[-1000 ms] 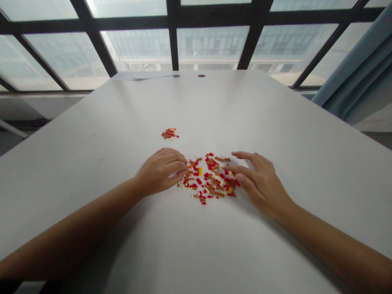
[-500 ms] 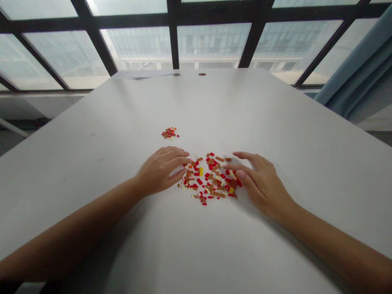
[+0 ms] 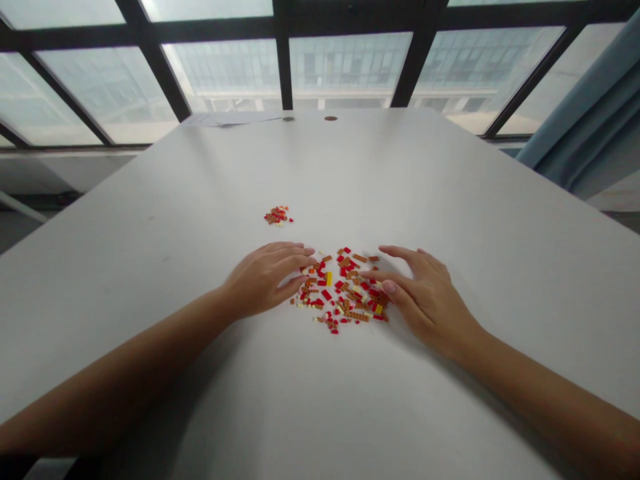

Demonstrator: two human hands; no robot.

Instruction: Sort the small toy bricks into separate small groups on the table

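Note:
Small toy building bricks (image 3: 326, 295) in red, brown, yellow and cream lie loosely spread on the white table (image 3: 320, 400). My left hand (image 3: 270, 277) is at the left side of the spread, fingers stretched out, fingertips over or against its edge pieces. On the opposite side, my right hand (image 3: 425, 293) has its fingers apart, with thumb and forefinger at the right edge of the bricks. I see nothing held in either hand. A yellow brick (image 3: 329, 279) lies among the red ones between the hands. Some pieces are hidden beneath the fingertips.
Farther back, a smaller pile of tiny bricks (image 3: 276, 215) sits left of centre. Paper sheets (image 3: 225, 120) and two round table inserts, one brown (image 3: 331, 119), are at the far edge. Beyond stand dark-framed windows (image 3: 285, 73); a blue curtain (image 3: 585, 127) hangs right.
My right hand has shifted slightly left, its thumb now closer over the bricks. My left hand has moved very slightly toward the pile. The view has tilted a little.

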